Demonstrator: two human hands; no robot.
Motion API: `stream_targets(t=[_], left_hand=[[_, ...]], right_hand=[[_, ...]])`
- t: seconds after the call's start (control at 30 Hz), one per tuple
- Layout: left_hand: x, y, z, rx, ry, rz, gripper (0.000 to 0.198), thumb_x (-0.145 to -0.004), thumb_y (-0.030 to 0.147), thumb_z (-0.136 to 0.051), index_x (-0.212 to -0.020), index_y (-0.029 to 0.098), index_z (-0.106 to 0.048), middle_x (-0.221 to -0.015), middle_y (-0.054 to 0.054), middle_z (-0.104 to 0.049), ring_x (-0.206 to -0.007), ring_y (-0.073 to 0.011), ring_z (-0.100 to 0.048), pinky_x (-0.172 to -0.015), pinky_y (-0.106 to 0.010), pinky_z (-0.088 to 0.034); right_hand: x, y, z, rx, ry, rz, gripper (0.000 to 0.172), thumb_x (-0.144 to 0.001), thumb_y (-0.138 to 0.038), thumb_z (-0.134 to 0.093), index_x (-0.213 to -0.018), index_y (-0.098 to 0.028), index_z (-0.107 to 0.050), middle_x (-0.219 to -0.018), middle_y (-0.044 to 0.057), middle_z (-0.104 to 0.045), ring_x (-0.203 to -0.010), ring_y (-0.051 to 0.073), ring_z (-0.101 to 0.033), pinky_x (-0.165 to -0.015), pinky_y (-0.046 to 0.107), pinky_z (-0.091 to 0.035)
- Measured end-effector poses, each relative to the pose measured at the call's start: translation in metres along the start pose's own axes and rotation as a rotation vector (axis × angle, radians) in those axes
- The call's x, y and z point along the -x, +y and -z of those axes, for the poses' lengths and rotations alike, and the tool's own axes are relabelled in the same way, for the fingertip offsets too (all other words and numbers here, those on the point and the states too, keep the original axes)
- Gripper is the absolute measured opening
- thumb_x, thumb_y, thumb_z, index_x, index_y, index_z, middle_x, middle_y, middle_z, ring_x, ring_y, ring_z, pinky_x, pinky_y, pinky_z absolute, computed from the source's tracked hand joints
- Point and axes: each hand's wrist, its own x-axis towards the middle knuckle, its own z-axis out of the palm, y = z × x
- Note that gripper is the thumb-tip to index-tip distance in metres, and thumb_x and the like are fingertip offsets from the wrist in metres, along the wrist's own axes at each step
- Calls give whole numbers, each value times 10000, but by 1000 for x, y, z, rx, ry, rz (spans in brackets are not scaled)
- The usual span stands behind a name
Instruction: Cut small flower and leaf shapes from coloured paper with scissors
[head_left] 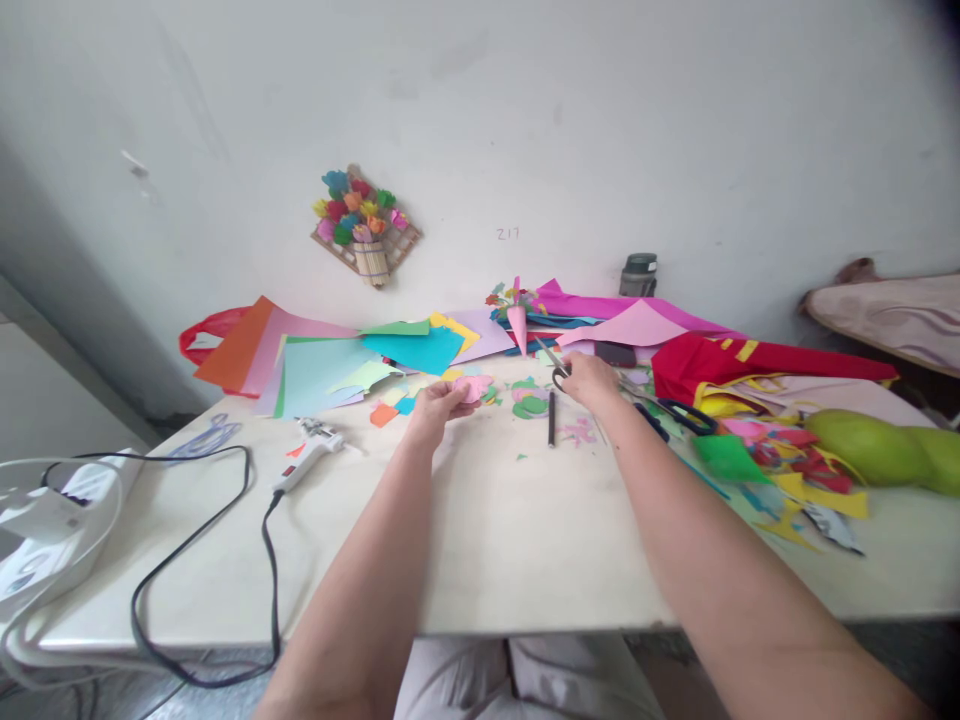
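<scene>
My left hand (437, 405) is stretched out over the white table (495, 540), its fingers pinched on a small pink paper cut-out (473, 388). My right hand (590, 380) is closed round the dark handles of a pair of scissors (553, 362), whose blades point up and to the left. A black pen (551, 417) lies on the table between the two hands. Green and pink paper scraps (531, 403) lie just beyond the pen.
Coloured paper sheets (330, 360) are spread along the wall. A white glue gun (309, 455) with a black cord lies at the left. Another pair of scissors (679, 415), paper offcuts and a green gourd-shaped thing (885, 450) lie at the right. A paper flower craft (364, 225) hangs on the wall.
</scene>
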Motion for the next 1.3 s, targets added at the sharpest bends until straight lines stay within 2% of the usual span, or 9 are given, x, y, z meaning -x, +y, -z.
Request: stream_targets(t=[0.07, 0.13, 0.2, 0.3, 0.4, 0.5, 0.73, 1.0, 1.3], left_hand=[[0, 1, 1, 3, -5, -5, 429, -587, 455, -780, -796, 111, -631, -750, -67, -687, -728, -196, -684, -720, -317, -529], [1, 3, 1, 5, -9, -7, 421, -586, 454, -781, -781, 114, -627, -747, -67, -686, -740, -199, -684, -729, -319, -529], [2, 6, 2, 3, -20, -7, 413, -580, 457, -783, -752, 118, -621, -734, -63, -683, -743, -201, -684, -734, -321, -529], [3, 7, 3, -16, -70, -2, 399, -583, 464, -781, -724, 126, -624, -715, -55, -679, -718, -196, -682, -719, -314, -529], [2, 5, 4, -68, -132, 6, 391, -599, 478, -771, -717, 129, -640, -704, -62, -682, -689, -194, -677, -699, -317, -534], [2, 3, 3, -111, -190, 11, 392, -610, 487, -763, -712, 127, -646, -703, -65, -681, -673, -191, -674, -691, -322, -540], [5, 7, -4, -160, -247, 59, 380, -592, 460, -782, -675, 128, -616, -678, -70, -680, -655, -197, -678, -664, -317, -544], [3, 3, -8, -88, -166, 75, 399, -573, 467, -787, -681, 128, -607, -669, -47, -661, -619, -167, -662, -655, -304, -540], [5, 0, -16, 73, -70, 81, 400, -491, 416, -831, -689, 120, -648, -680, -26, -641, -608, -119, -607, -650, -269, -517]], right_hand=[[-3, -1, -1, -283, 16, 15, 460, -721, -121, -589, -1180, -156, -603, -1011, 118, -680, -922, 225, -641, -733, 289, -479], [-4, -4, -3, -622, -62, 8, 479, -732, -122, -598, -1210, -129, -572, -863, 80, -682, -723, 163, -643, -576, 229, -458], [-2, -8, -5, -896, -172, 9, 452, -735, -159, -632, -1181, -110, -576, -691, 23, -630, -530, 108, -567, -429, 187, -362], [7, -19, -6, -1082, -308, 58, 347, -683, -219, -715, -1002, -110, -634, -542, -42, -528, -404, 53, -445, -364, 165, -261], [20, -34, -5, -1133, -391, 38, 315, -629, -209, -763, -900, -126, -626, -547, -30, -574, -414, 52, -470, -413, 170, -349], [32, -48, -4, -1171, -437, 116, 360, -577, -157, -786, -886, -143, -601, -574, -32, -606, -436, 62, -498, -458, 190, -404], [40, -63, -15, -1130, -437, 154, 280, -578, -67, -714, -815, -134, -580, -544, -51, -585, -449, 59, -478, -455, 174, -388], [35, -66, -31, -990, -253, 172, 302, -601, -134, -635, -900, -155, -605, -554, -44, -582, -473, 92, -490, -452, 187, -375], [37, -72, -41, -1135, -183, 59, 297, -600, -135, -599, -894, -178, -580, -592, -41, -584, -511, 108, -543, -482, 203, -425]])
